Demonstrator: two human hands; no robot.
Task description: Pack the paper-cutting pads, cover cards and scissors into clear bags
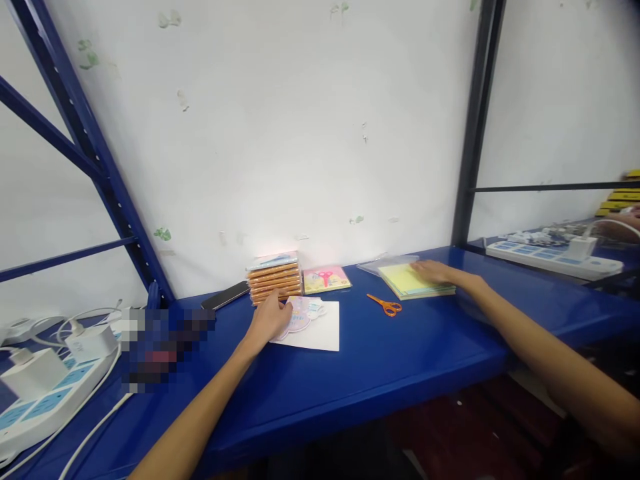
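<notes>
My left hand (pixel 273 319) has its thumb and fingers closed at the left edge of a pastel paper cutout (pixel 301 316) with printed drawings. That cutout lies over a white sheet of paper (pixel 324 336). My right hand (pixel 433 271) rests on top of a stack of yellow and pale coloured paper (pixel 400 280), its fingers stretched out over the upper sheet. Between the two hands, orange-handled scissors (pixel 388 307) lie on the blue table. Just behind my left hand stands a pile of wrapped packs (pixel 274 275).
A pink and yellow booklet (pixel 327 279) with a scissors picture lies near the wall. A black phone (pixel 226 295) is at the left. White power strips (pixel 53 393) with plugs and cables fill the left side; another strip (pixel 553 259) lies beyond the right post. Another person's hand (pixel 623 225) shows at far right.
</notes>
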